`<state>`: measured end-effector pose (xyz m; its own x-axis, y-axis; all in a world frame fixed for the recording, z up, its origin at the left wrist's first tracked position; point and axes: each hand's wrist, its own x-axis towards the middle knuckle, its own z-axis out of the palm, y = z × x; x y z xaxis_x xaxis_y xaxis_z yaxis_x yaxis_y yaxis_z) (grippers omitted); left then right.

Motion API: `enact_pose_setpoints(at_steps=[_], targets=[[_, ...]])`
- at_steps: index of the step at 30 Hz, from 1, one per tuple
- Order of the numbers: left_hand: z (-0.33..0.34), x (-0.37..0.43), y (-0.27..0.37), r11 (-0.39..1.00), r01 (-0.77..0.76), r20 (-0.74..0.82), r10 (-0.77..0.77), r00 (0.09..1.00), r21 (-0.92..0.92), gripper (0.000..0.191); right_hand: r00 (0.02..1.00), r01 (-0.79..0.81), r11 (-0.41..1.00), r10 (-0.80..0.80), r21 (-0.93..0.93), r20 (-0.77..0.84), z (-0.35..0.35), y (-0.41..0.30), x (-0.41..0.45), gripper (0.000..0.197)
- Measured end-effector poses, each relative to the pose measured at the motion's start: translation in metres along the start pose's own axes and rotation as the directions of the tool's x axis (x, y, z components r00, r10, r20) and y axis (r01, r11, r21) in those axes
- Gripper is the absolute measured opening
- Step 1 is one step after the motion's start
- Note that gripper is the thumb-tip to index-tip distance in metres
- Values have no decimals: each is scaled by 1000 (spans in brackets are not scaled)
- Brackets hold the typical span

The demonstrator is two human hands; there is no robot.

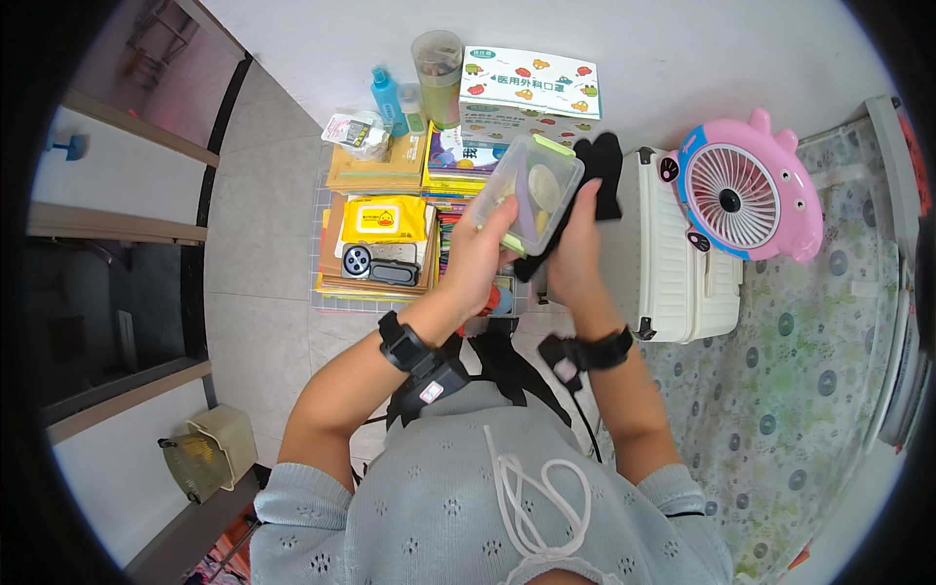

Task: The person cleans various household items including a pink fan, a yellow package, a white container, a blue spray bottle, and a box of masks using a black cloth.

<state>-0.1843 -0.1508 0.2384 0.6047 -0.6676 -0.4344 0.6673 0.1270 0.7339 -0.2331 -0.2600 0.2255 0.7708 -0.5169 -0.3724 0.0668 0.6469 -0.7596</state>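
Note:
My left hand (pixel 479 245) grips the near left side of a clear plastic box (pixel 561 164) with pale green latches, its thumb over the box. Through the box I see a lilac strip and several pale pieces, too blurred to name. A black cloth item (pixel 601 172), possibly a glove, lies against the right side of the box and runs underneath it. My right hand (pixel 576 256) holds this cloth, thumb pointing up, and its fingers are partly hidden. Both are held above the books and the mask box (pixel 530 80). Each wrist wears a black strapped device.
Stacked books and brown envelopes (pixel 347 172) carry a yellow wipes pack (pixel 385 219), a phone (pixel 398 256), a blue spray bottle (pixel 388 102) and a tall tumbler (pixel 439 80). To the right stand a white suitcase (pixel 684 292) and a pink pig-shaped fan (pixel 790 197). Tiled floor (pixel 256 219) lies left.

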Motion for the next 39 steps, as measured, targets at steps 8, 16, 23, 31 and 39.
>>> enact_pose_setpoints(at_steps=[8, 16, 23, 31, 39], targets=[[-12, 28, 11, 990, -15, -170, -9, 985, -137, 41, 843, 535, 582, -412, -612, 345, -17, 68, -36, 44], [-12, 18, 6, 989, 4, -3, -4, 1000, -146, 50, 999, -29, 998, 31, -56, 26, -40, 15, -31, 64], [-20, 17, 14, 979, 164, 236, -188, 953, 118, 67, 991, 137, 919, -122, -369, 62, -33, -13, -25, 35], [-13, 32, 26, 994, 96, 38, -98, 994, 60, 57, 999, 36, 999, -36, 5, -9, -18, 0, -20, 58], [-10, 37, -14, 981, -116, -276, 69, 959, -156, 57, 935, 284, 894, -339, -347, -107, -2, 51, -22, 52]])
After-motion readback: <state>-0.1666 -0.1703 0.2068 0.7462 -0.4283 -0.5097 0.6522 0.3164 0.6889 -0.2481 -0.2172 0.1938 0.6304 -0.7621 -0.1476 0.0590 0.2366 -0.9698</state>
